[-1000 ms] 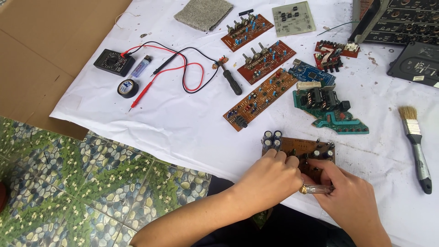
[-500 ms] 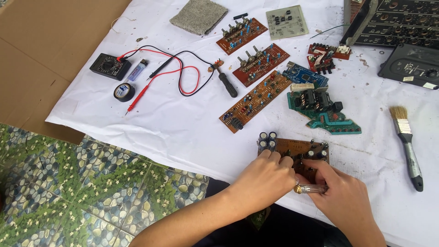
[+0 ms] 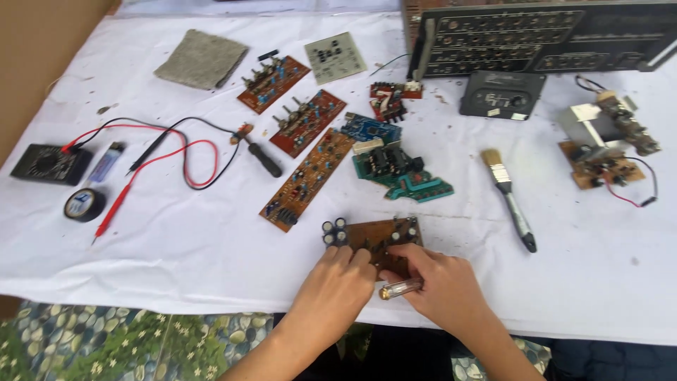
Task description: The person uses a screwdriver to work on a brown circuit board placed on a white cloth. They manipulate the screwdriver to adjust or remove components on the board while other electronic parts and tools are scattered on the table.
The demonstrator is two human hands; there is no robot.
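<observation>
While the left hand (image 3: 337,276) presses flat on the brown circuit board (image 3: 377,236), the right hand (image 3: 441,286) grips a clear-handled screwdriver (image 3: 400,288) lying left-right, just nearer.

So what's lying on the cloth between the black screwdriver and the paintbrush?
In the head view, between the screwdriver and the paintbrush lie a long brown circuit board, a small blue board and a green board on the white cloth.

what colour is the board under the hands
Brown, with dark round capacitors at its left end; the circuit board shows in the head view.
</observation>
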